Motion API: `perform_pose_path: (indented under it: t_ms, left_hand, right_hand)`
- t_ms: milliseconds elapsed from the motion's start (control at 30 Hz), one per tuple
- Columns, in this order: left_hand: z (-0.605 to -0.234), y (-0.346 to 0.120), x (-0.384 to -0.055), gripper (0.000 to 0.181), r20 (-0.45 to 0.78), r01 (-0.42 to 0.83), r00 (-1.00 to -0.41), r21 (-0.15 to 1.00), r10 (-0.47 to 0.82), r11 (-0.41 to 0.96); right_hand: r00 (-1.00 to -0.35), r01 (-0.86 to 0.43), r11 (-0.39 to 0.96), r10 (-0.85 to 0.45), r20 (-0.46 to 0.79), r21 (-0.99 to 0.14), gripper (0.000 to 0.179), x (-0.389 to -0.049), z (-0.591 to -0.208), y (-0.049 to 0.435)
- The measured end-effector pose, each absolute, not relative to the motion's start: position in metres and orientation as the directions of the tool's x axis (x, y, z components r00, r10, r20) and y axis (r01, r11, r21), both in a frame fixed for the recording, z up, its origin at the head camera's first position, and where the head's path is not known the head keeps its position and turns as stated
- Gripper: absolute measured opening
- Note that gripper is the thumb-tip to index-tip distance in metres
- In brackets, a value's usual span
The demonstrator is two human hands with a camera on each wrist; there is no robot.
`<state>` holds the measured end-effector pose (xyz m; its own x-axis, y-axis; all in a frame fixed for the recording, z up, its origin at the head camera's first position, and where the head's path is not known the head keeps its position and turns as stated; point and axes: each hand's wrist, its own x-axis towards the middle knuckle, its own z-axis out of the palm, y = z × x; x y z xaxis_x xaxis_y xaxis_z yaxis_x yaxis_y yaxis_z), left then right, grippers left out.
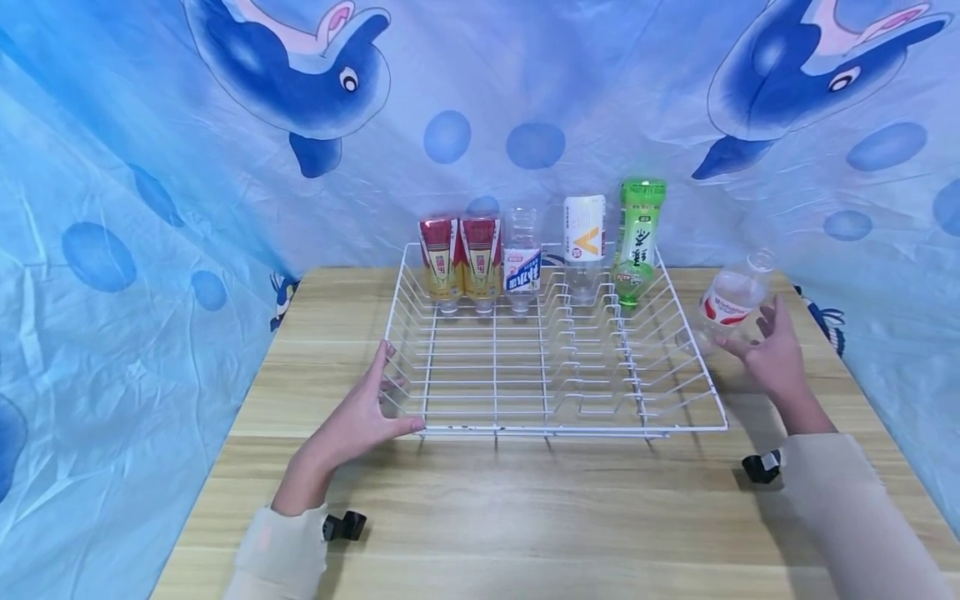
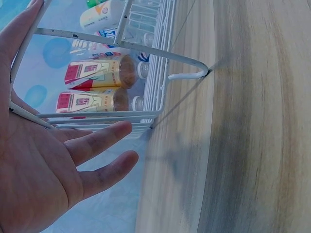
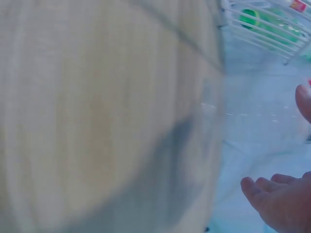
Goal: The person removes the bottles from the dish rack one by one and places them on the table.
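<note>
My left hand [image 1: 365,423] holds the front left corner of a white wire dish rack [image 1: 570,431], thumb on the front rim and fingers along the side. The left wrist view shows two fingers [image 2: 104,141] stretched out below the rim. Right of the rack, a clear bottle [image 1: 733,298] with a white and red label leans in the head view. My right hand [image 1: 776,354] is beside it, thumb and fingers spread apart. In the right wrist view the see-through bottle [image 3: 265,114] shows faintly by the thumb [image 3: 304,103].
Along the rack's back stand two red-capped bottles [image 1: 441,260], a clear bottle [image 1: 522,268] with a blue label, a white-labelled bottle [image 1: 585,233] and a green bottle [image 1: 637,242], necks down. Behind the wooden table [image 1: 510,517] hangs a blue dolphin-print sheet [image 1: 510,75].
</note>
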<state>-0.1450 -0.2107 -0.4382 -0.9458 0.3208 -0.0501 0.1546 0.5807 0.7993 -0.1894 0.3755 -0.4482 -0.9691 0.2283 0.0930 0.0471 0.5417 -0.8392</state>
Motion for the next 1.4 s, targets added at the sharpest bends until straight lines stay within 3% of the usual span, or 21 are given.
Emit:
perform_pose_path:
  t_ms: [333,867,1400]
  left_hand:
    - [-0.435,-0.209,-0.148,0.126,-0.054,0.157,-0.943,0.798,0.327,0.582]
    - [-0.434,-0.21,-0.145,0.128,-0.057,0.153,-0.948,0.777,0.312,0.61]
    - [-0.436,-0.212,-0.141,0.127,-0.067,0.147,-0.946,0.785,0.318,0.602]
  right_hand:
    - [-0.925,-0.05,0.582,0.28,0.258,-0.812,0.098,-0.191,-0.398,0.38]
    - [-0.871,-0.159,0.714,0.224,0.437,-0.682,0.089,-0.203,-0.337,0.366]
    - [-0.731,-0.412,0.85,-0.092,0.676,-0.33,0.086,-0.228,-0.294,0.326]
